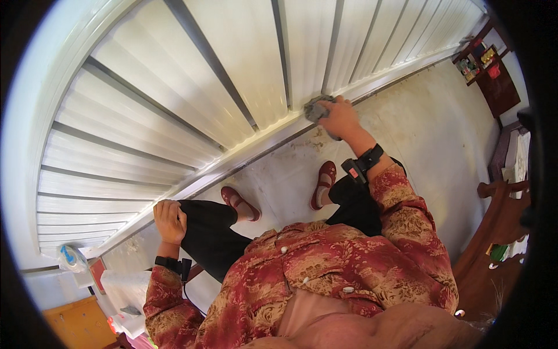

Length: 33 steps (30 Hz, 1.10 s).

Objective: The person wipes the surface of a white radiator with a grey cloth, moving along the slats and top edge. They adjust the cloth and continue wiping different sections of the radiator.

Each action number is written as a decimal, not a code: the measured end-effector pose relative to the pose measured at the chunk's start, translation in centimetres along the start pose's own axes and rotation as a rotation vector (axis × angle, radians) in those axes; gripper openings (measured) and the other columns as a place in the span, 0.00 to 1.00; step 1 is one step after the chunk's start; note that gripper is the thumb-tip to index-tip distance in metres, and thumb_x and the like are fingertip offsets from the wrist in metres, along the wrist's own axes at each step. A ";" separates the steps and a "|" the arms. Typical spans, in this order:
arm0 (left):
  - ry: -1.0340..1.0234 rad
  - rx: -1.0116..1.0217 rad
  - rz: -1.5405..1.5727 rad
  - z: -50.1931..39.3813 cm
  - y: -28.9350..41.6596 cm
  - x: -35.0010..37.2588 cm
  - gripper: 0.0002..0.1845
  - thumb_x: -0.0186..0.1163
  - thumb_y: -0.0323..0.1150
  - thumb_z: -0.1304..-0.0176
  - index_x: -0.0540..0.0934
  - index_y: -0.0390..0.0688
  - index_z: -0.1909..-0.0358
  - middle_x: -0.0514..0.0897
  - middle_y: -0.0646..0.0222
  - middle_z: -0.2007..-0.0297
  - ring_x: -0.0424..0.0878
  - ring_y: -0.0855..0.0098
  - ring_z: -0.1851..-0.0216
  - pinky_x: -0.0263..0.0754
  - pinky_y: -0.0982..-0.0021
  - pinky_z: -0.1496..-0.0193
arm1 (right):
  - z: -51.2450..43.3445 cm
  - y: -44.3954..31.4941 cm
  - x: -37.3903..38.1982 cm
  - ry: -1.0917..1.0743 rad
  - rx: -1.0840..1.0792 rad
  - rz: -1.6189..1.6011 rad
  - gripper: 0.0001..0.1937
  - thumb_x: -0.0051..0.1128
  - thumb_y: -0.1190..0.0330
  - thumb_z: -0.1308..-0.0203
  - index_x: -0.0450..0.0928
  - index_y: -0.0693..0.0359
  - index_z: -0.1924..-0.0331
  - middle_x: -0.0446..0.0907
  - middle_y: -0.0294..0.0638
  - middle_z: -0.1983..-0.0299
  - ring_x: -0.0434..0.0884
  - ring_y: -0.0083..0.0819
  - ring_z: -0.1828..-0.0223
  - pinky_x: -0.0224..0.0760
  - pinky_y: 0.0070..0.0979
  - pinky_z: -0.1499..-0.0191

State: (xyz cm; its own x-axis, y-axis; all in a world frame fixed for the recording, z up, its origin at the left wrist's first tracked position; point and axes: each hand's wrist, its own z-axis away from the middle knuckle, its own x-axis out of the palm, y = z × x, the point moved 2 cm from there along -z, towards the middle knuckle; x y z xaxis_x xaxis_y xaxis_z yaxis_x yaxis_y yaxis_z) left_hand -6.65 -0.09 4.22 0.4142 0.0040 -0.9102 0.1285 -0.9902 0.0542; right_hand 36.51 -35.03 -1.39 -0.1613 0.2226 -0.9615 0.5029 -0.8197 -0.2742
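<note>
A crumpled grey cloth [318, 109] is bunched under the fingers of my right hand [342, 118]. My right hand presses it against the bottom edge of a white slatted panel [244, 87], where the slats meet the lower rail [205, 179]. Part of the cloth is hidden by the hand. My left hand [169, 222] rests at my left knee in black trousers [205, 216]. Its fingers are curled and together, and no object shows in them. Each wrist wears a black strap; the right one carries a small device [354, 170].
My red shoes [239, 203] stand apart on the pale, stained floor [279, 174]. Dark wooden furniture [488, 231] curves along the right. A brown cabinet [497, 91] with small items stands at the far right. At lower left are a plastic-wrapped bundle [73, 259] and an orange-brown wooden surface [80, 323].
</note>
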 end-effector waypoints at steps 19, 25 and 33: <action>0.047 -0.010 0.062 0.3 -0.7 -0.4 0.05 0.61 0.25 0.43 0.79 0.39 0.64 0.82 0.60 0.63 0.79 0.54 0.57 0.71 0.54 0.49 | 5.0 -16.1 3.9 -0.106 -0.404 0.006 0.32 0.72 0.58 0.51 0.82 0.49 0.36 0.74 0.51 0.45 0.75 0.53 0.44 0.76 0.47 0.46; 0.027 -0.015 0.047 0.6 -0.8 -0.6 0.05 0.60 0.25 0.43 0.79 0.39 0.65 0.82 0.60 0.63 0.79 0.54 0.58 0.71 0.55 0.50 | 4.6 -16.1 3.4 -0.185 -0.387 -0.038 0.34 0.72 0.56 0.50 0.80 0.44 0.34 0.74 0.51 0.43 0.75 0.52 0.41 0.78 0.45 0.45; 0.035 -0.047 0.050 1.2 -0.8 -0.7 0.05 0.60 0.25 0.43 0.79 0.38 0.64 0.82 0.59 0.63 0.79 0.53 0.57 0.71 0.55 0.50 | 2.4 -8.1 1.4 -0.130 -0.164 -0.016 0.32 0.68 0.54 0.47 0.78 0.35 0.33 0.75 0.53 0.44 0.77 0.57 0.42 0.78 0.46 0.41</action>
State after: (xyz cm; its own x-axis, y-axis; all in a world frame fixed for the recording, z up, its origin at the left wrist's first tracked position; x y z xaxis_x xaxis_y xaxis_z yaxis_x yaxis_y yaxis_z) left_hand -8.07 0.49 4.31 0.4524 -0.0393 -0.8910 0.1486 -0.9817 0.1188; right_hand 30.20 -29.38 -0.42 -0.2734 0.1562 -0.9491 0.6290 -0.7175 -0.2993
